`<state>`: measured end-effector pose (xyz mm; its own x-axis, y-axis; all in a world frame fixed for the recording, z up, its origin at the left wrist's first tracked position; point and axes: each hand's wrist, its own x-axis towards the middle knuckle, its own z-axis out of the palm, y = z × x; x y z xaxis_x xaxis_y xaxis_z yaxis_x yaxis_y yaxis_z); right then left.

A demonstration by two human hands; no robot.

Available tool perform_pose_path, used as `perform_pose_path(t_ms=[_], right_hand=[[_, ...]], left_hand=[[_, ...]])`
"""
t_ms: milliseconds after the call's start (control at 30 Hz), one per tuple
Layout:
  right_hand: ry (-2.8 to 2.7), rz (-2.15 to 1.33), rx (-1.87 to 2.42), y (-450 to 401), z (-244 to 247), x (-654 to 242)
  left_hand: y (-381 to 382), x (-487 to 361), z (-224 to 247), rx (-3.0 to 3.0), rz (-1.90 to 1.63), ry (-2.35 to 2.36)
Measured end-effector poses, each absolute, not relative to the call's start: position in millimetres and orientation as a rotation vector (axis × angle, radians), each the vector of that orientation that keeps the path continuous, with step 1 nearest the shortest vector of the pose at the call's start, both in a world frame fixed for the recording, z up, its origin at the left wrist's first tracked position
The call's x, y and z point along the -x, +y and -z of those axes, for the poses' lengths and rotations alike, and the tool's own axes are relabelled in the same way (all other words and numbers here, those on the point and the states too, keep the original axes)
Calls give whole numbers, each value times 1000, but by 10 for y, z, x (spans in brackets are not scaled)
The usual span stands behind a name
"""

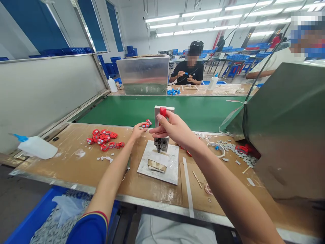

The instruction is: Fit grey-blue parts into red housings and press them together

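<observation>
A small hand press with a white base plate [171, 171] stands on the bench in front of me. My right hand [172, 127] grips the press's red handle [163, 111] between thumb and forefinger, its other fingers stretched out to the left. Under the head of the press a camouflage-patterned pad [157, 166] lies on the plate. To the left of the press, my left hand [138, 131] has its fingertips on a small red toy car [145, 125] by the green belt's near edge. Another red car [148, 121] sits just beyond it.
A pile of red toy cars [101, 136] lies at left, near a white squeeze bottle [38, 147]. The green conveyor belt [122, 108] runs across. Grey pieces, a tape roll [215, 149] and a metal panel [286, 135] are at right. A co-worker [190, 69] sits opposite.
</observation>
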<state>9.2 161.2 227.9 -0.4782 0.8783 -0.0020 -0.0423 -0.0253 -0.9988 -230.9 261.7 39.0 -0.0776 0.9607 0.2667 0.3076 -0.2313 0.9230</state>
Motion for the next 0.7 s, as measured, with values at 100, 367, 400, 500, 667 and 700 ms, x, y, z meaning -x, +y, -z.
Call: perform_pose_path(t_ms=[100,367,400,500,667,700], right_hand=[[-1546,-1584,894,1632,-2248,-83],[-1643,-1431,847,1628,-2143,-82],[-1659,-1412,855,1605,-2146,-89],[-1704,-1405,848,1510,-2164,-114],[-1790,-1392,745,1358,-2142,-163],[-1815,-1385,713,1336,-2129,-180]], left_hand=[[2151,2333,-270,-1540,-1299,1372],[978,1745,-133,-1618,-1190,1383],[961,1666,-128,-1641,-1182,1394],[1020,1517,-100,-1622,-1166,1425],[1186,1476,-83,-1597,-1140,1474],[1209,1475,-93,-1599,-1144,1467]])
